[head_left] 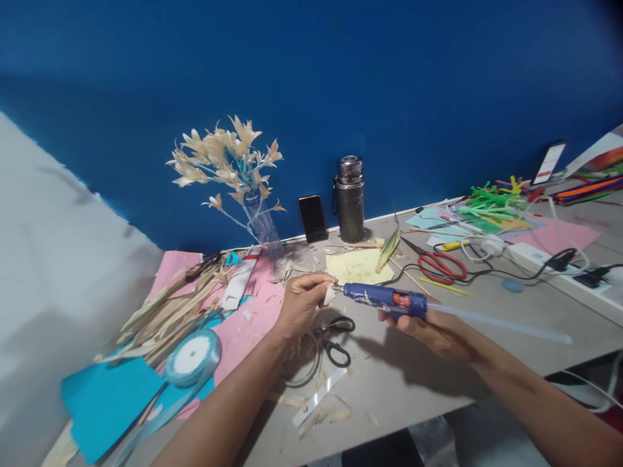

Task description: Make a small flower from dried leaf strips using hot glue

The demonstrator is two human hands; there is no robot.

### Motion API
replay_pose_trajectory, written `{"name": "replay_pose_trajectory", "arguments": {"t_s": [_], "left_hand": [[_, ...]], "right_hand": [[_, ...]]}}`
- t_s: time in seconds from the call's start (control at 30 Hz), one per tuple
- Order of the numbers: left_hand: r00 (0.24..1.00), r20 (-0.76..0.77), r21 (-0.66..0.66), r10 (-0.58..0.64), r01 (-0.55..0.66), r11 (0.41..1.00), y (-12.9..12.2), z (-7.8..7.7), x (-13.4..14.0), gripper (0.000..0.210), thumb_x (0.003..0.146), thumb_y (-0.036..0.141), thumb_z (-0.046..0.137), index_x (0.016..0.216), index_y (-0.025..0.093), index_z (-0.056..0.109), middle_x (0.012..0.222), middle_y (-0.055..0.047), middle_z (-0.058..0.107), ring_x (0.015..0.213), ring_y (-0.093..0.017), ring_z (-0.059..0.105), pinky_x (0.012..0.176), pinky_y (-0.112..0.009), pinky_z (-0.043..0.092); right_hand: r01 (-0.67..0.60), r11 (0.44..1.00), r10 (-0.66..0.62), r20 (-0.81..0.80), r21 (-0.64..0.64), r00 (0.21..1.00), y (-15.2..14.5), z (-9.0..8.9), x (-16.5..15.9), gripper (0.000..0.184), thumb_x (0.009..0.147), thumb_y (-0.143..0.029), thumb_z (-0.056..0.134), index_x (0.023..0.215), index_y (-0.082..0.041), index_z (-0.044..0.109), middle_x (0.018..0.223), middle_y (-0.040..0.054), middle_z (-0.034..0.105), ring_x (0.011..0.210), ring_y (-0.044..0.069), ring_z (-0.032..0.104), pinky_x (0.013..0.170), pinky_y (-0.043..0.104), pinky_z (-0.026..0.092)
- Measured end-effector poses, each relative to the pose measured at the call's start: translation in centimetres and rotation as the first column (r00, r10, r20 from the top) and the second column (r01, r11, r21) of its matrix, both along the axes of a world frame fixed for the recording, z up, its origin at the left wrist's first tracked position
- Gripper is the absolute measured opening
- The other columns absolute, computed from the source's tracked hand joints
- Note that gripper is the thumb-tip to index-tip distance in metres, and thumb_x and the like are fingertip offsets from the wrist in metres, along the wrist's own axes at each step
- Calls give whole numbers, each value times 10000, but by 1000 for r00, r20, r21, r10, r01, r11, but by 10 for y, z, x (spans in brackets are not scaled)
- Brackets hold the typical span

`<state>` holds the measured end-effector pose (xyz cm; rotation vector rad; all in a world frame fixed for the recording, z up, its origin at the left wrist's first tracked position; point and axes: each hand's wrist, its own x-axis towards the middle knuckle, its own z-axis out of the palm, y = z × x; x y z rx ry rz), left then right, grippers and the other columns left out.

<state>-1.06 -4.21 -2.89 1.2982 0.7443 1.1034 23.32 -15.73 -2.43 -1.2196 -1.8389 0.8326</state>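
My right hand [431, 327] is closed round a blue hot glue gun [382, 298], held level with its nozzle pointing left. A long clear glue stick [506, 324] sticks out of its back end. My left hand [304, 301] pinches a small whitish piece [331, 295] right at the nozzle tip; it looks like a bit of husk, but its exact kind is unclear. Below the hands, black-handled scissors [337, 353] lie on the table, partly among thin strips. A yellow sheet of paper [357, 267] with a green-tan husk leaf [388, 250] lies beyond the gun.
Pale husk flowers [228, 159] stand in a clear vase [263, 220] beside a phone [312, 218] and a thermos [350, 201]. Ribbon roll [193, 357] and husk strips [165, 311] lie left. Red-handled scissors [442, 266], pipe cleaners [491, 204] and a power strip [564, 279] with cords are right.
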Motion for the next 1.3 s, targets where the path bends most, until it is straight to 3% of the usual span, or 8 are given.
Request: {"name": "replay_pose_trajectory", "arguments": {"t_s": [0.4,0.6,0.93,1.13,1.3], "left_hand": [[1000,29,-71,10,-8,997,-3,5,2,282,613,398,876,705,148,781,649,-29,648,487,-61,457,475,-218,331],[1000,17,-32,-5,5,999,-1,4,2,258,642,379,857,717,144,779,629,-20,632,488,-61,443,475,-220,310],[999,34,-93,27,-23,995,-2,6,4,286,596,392,879,693,145,770,645,-35,655,485,-66,456,475,-228,327],[998,58,-69,-23,27,997,-1,4,1,251,642,371,858,711,145,774,679,-50,684,467,-61,462,470,-226,302],[998,57,-84,-5,10,996,0,3,1,238,643,351,856,706,139,767,660,-44,673,477,-59,459,473,-221,306]], "right_hand": [[77,997,-77,68,-9,995,-2,-3,1,511,938,-623,490,1065,-192,733,1024,121,728,871,257,693,759,353,571],[47,999,-49,67,25,997,-2,0,-1,501,948,-611,475,1035,-192,736,962,107,719,822,236,670,725,327,562],[53,998,-56,89,38,994,-2,-1,1,482,963,-596,459,1045,-210,735,980,99,711,818,221,660,734,323,553],[5,998,-12,105,65,994,-3,11,-4,459,967,-569,466,1013,-195,727,936,96,716,786,204,660,697,290,551],[43,998,-45,54,35,998,-6,10,0,445,946,-570,508,1015,-188,726,944,106,736,805,224,681,693,309,572]]}}
